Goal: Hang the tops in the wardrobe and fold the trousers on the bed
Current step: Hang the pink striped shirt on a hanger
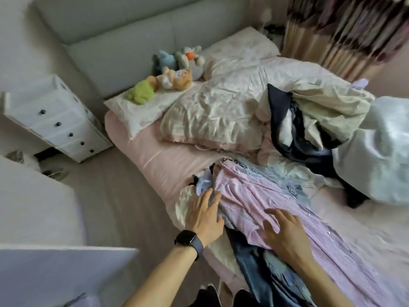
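**Left hand (205,214) and right hand (281,231) lie flat on clothes at the bed's edge**

Both hands are released, gripping nothing. The bed (155,156), in a pink sheet, fills the middle of the view. A crumpled cream duvet (232,103) covers its far half. A heap (309,120) of dark and beige clothes lies at the duvet's right side. A pink striped shirt (276,196) stretches along the near edge over blue denim trousers (265,275). The right hand presses on the shirt with its fingers spread. The left hand rests just left of the shirt with straight fingers, touching a pale blue garment (204,185). White drawers (57,120) stand on the floor left of the bed. Plush toys (168,78) sit by the pillow (141,114). A dark watch (188,240) circles the left wrist.
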`<state>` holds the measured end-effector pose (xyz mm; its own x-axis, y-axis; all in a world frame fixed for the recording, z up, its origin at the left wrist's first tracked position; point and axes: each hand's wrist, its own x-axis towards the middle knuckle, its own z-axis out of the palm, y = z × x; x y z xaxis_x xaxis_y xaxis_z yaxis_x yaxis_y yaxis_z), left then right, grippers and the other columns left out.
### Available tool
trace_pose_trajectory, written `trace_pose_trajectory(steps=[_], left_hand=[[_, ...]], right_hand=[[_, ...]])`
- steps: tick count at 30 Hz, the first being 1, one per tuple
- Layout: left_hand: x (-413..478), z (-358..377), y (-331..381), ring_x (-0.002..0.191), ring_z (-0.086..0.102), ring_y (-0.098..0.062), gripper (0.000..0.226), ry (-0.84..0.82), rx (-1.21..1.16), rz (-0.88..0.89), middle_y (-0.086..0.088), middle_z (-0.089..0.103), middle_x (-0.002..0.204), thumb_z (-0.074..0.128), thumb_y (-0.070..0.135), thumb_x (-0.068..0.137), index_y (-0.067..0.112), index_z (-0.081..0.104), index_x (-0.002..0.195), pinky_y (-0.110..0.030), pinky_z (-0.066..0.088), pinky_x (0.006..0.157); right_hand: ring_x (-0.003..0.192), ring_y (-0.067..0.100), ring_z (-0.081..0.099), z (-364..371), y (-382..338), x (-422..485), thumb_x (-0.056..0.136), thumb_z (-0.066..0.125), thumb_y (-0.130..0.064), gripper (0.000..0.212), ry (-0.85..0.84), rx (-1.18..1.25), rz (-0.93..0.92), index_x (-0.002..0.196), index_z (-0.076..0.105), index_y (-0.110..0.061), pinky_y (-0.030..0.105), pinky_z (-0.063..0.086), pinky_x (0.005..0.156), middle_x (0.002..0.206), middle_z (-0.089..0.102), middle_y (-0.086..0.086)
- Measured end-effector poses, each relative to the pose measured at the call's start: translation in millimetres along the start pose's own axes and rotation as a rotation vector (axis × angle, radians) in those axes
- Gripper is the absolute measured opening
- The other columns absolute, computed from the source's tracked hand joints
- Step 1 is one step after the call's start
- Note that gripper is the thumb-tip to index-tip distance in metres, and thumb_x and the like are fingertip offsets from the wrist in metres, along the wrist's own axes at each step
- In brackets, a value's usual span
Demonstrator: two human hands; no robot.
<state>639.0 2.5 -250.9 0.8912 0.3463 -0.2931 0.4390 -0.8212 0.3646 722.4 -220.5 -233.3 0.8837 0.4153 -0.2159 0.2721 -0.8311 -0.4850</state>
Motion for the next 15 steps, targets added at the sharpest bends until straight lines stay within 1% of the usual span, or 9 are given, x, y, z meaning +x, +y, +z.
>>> trace_pose_trajectory(steps=[4, 7, 11, 13, 15], left_hand=[[47.5, 9.1, 11.2, 0.152, 0.008, -0.021, 0.067, -0.112, 0.04, 0.023, 0.001, 0.011, 0.165, 0.045, 0.033, 0.096, 0.029, 0.019, 0.158, -0.046, 0.014, 0.122], [75.8, 19.7, 4.2, 0.152, 0.011, -0.022, 0.067, -0.177, 0.035, -0.007, 0.0, 0.011, 0.165, 0.046, 0.032, 0.097, 0.029, 0.019, 0.158, -0.044, 0.014, 0.122], [125.1, 41.7, -26.6, 0.151, 0.017, -0.026, 0.069, -0.231, 0.048, -0.08, 0.0, 0.009, 0.166, 0.047, 0.033, 0.098, 0.026, 0.015, 0.159, -0.038, 0.02, 0.122], [150.3, 58.2, -48.8, 0.15, 0.018, -0.027, 0.071, -0.255, 0.088, -0.11, 0.0, 0.005, 0.167, 0.045, 0.035, 0.098, 0.024, 0.012, 0.16, -0.04, 0.021, 0.121], [168.0, 75.4, -68.5, 0.151, 0.014, -0.028, 0.073, -0.291, 0.121, -0.122, 0.001, -0.003, 0.167, 0.042, 0.038, 0.099, 0.024, 0.006, 0.16, -0.044, 0.018, 0.122]], right_hand=[[0.116, 0.032, 0.052, -3.5, 26.9, 32.4, 0.092, 0.067, -0.028, 0.032, 0.02, 0.029, 0.115, 0.124, 0.066, -0.027, 0.039, 0.04, 0.099, 0.13, 0.064, 0.0], [0.119, 0.03, 0.051, 1.6, 36.5, 59.0, 0.093, 0.065, -0.031, 0.035, 0.013, 0.028, 0.174, 0.128, 0.063, -0.027, 0.039, 0.04, 0.1, 0.131, 0.062, 0.0], [0.122, 0.03, 0.051, 26.8, 42.0, 106.7, 0.097, 0.057, -0.039, 0.044, -0.11, 0.026, 0.245, 0.139, 0.052, -0.027, 0.038, 0.042, 0.101, 0.139, 0.056, 0.003], [0.123, 0.029, 0.051, 48.2, 41.0, 134.8, 0.097, 0.055, -0.042, 0.05, -0.178, 0.03, 0.263, 0.143, 0.046, -0.026, 0.04, 0.044, 0.101, 0.142, 0.053, 0.006], [0.124, 0.029, 0.053, 68.1, 37.1, 159.5, 0.097, 0.054, -0.046, 0.055, -0.228, 0.026, 0.281, 0.146, 0.04, -0.026, 0.041, 0.048, 0.097, 0.144, 0.05, 0.007]])
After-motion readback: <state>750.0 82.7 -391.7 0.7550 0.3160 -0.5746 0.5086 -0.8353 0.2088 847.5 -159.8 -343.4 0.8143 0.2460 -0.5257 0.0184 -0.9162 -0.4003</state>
